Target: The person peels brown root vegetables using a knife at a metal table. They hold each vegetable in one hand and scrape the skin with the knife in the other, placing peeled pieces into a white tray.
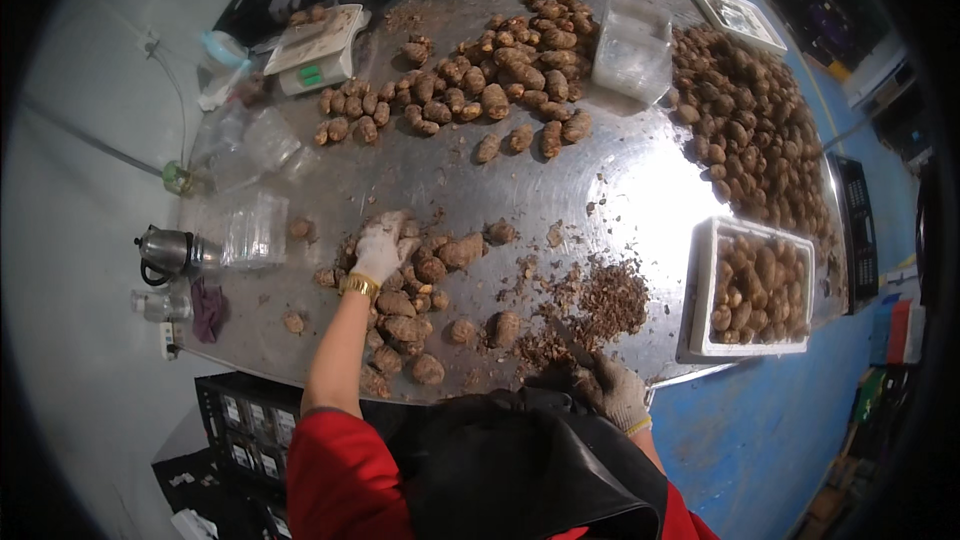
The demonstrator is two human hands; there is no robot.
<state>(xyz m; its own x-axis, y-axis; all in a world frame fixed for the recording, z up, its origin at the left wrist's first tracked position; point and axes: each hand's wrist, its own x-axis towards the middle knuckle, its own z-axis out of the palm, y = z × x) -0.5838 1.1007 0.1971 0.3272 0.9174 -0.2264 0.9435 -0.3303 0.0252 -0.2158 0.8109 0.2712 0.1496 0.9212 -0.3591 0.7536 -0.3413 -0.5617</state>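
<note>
My left hand [384,246], in a whitish work glove with a gold watch at the wrist, reaches into a pile of taro corms [405,307] on the metal table [465,180]. Its fingers bend over a corm at the pile's far side; whether they grip it is unclear. My right hand [616,390], in a knitted glove, is at the table's near edge with its fingers closed around a dark knife [571,341]. The blade points toward a heap of brown peelings [615,298]. Two corms, one of them [507,329], lie apart between the pile and the peelings.
A white foam box of small corms [806,300] stands at right, before a large heap of corms [750,112]. More taro [517,67], clear plastic boxes [634,45] and a scale [319,52] lie beyond. A kettle [165,249] is at left. Co-workers stand across the table.
</note>
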